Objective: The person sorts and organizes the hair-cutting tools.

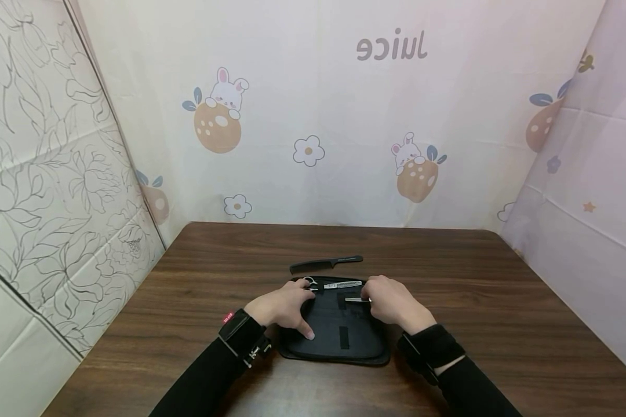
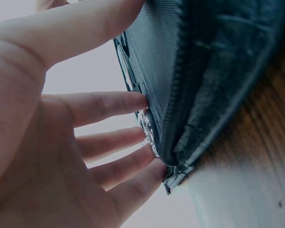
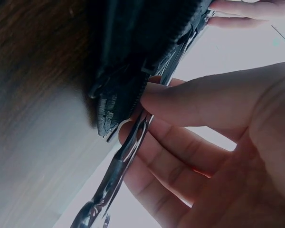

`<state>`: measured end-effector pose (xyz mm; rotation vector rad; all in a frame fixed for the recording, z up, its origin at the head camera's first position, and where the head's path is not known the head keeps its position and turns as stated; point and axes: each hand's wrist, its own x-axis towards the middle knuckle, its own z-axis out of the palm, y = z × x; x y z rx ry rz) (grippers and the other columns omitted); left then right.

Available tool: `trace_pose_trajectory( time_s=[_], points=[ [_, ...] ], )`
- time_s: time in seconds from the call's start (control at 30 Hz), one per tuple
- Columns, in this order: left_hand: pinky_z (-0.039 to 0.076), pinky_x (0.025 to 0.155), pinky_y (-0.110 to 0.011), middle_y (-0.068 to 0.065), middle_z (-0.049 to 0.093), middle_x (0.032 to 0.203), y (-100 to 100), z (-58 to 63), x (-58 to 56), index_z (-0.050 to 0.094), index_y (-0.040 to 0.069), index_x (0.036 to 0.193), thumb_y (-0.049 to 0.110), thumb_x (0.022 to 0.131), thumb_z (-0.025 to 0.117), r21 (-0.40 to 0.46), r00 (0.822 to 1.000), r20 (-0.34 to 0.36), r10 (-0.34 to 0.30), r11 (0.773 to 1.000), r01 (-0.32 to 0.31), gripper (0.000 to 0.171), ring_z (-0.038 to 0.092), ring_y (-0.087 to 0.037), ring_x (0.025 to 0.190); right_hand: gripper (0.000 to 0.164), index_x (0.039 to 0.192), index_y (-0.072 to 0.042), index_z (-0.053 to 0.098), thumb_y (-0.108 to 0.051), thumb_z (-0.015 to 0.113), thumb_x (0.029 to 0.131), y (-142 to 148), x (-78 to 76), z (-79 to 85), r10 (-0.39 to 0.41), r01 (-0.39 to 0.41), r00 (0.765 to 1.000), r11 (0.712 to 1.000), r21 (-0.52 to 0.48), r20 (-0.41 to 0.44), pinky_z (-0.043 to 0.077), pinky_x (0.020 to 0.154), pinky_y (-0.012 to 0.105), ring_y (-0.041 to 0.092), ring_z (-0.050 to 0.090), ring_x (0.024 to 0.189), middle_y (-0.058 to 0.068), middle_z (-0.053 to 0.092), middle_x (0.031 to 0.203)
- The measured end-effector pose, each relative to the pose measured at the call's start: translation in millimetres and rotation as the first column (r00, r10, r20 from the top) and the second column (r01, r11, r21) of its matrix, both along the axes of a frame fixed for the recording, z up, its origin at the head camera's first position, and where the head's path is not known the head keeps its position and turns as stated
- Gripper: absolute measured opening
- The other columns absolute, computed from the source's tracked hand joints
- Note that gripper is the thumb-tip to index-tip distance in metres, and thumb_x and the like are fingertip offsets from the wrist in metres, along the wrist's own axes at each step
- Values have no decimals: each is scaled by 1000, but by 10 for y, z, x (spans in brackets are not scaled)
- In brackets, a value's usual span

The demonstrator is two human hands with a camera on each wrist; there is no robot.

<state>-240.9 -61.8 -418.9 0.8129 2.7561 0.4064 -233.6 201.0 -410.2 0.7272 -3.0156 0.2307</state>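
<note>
A black zippered case (image 1: pixel 365 339) lies on the table, its dark inner face upward. Across its far part lies a pair of thinning scissors (image 1: pixel 342 284) with silver blades, finger rings to the left. My left hand (image 1: pixel 281 307) rests with spread fingers on the case's left side, fingertips by those rings; in the left wrist view its fingers (image 2: pixel 109 105) reach the zipped edge. At the right side, my right hand (image 1: pixel 393 301) pinches a second pair of scissors (image 3: pixel 111 178), its silver blades (image 1: pixel 353 299) pointing left over the case. The fingers cover part of these scissors.
A black comb (image 1: pixel 313 266) with a handle lies just beyond the case. The brown wood-grain table (image 1: pixel 475 289) extends around the case, with printed curtains (image 1: pixel 313 104) at its back and sides.
</note>
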Motion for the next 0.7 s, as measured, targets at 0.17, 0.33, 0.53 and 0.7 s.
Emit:
trace_pose_trajectory(
  time_s=[0.17, 0.33, 0.53, 0.7],
  points=[
    [38, 112, -47, -9, 30, 163, 1, 1, 2, 57, 11, 144, 43, 77, 89, -3, 1000, 0, 0, 1000, 0, 81, 28, -30, 149, 27, 96, -8, 79, 11, 62, 87, -13, 6, 7, -10, 10, 1000, 1000, 0, -1, 55, 73, 40, 23, 65, 90, 7, 69, 98],
    [38, 112, -47, -9, 30, 163, 2, 1, 5, 56, 11, 145, 44, 78, 89, -13, 1000, 0, 0, 1000, 0, 82, 28, -30, 149, 27, 94, -7, 79, 12, 63, 86, -27, 6, 7, -10, 10, 1000, 1000, -9, -9, 55, 72, 39, 20, 64, 86, 7, 69, 97],
    [39, 112, -46, -9, 30, 163, 6, -2, 0, 56, 11, 145, 44, 77, 89, -19, 1000, -4, 0, 1000, 0, 82, 28, -29, 149, 28, 94, -8, 79, 13, 63, 86, -35, 10, -9, 4, -4, 1000, 1000, 0, -27, 54, 71, 39, 22, 64, 86, 7, 69, 95],
    [39, 111, -46, -9, 30, 163, 7, -1, 1, 56, 11, 145, 44, 77, 89, -16, 1000, -7, 0, 1000, 0, 82, 29, -29, 149, 27, 95, -7, 79, 13, 63, 86, -51, 15, -17, 5, -4, 1000, 1000, 7, -31, 54, 72, 40, 23, 64, 90, 8, 69, 96]
  ],
)
